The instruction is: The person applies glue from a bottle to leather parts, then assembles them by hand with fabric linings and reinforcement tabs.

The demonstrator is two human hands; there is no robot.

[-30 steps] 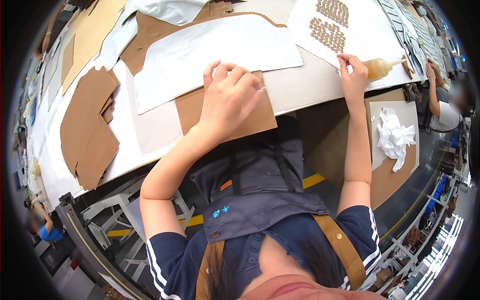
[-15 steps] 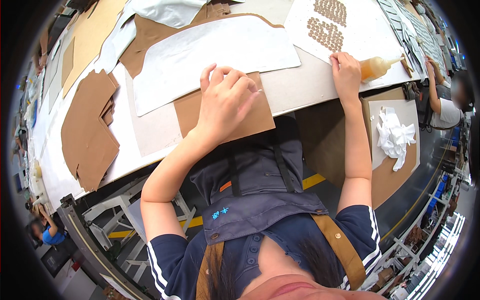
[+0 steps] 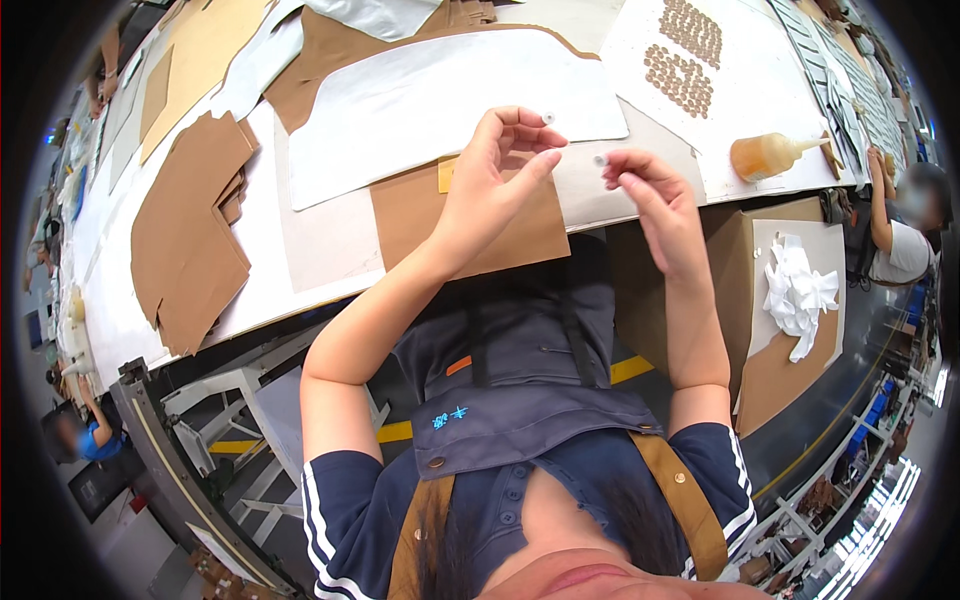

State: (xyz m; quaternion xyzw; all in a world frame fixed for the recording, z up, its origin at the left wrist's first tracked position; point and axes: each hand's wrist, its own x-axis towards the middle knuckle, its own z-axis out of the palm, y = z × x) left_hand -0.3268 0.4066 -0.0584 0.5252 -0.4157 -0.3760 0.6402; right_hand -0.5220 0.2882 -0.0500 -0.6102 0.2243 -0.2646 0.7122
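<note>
We see both hands raised above the surface (image 3: 330,260) in the upper middle of the frame. The left hand (image 3: 495,185) pinches a small pale disc (image 3: 548,118) between its fingers (image 3: 520,112), curled closed around it. The right hand (image 3: 655,205), just beside it, grips a second small disc (image 3: 600,160) at its fingertips. Beneath them lies a brown card piece (image 3: 470,215) partly under a large white sheet (image 3: 440,100). An amber glue bottle (image 3: 765,155) lies on its side at the upper right, below rows of brown discs (image 3: 680,80).
</note>
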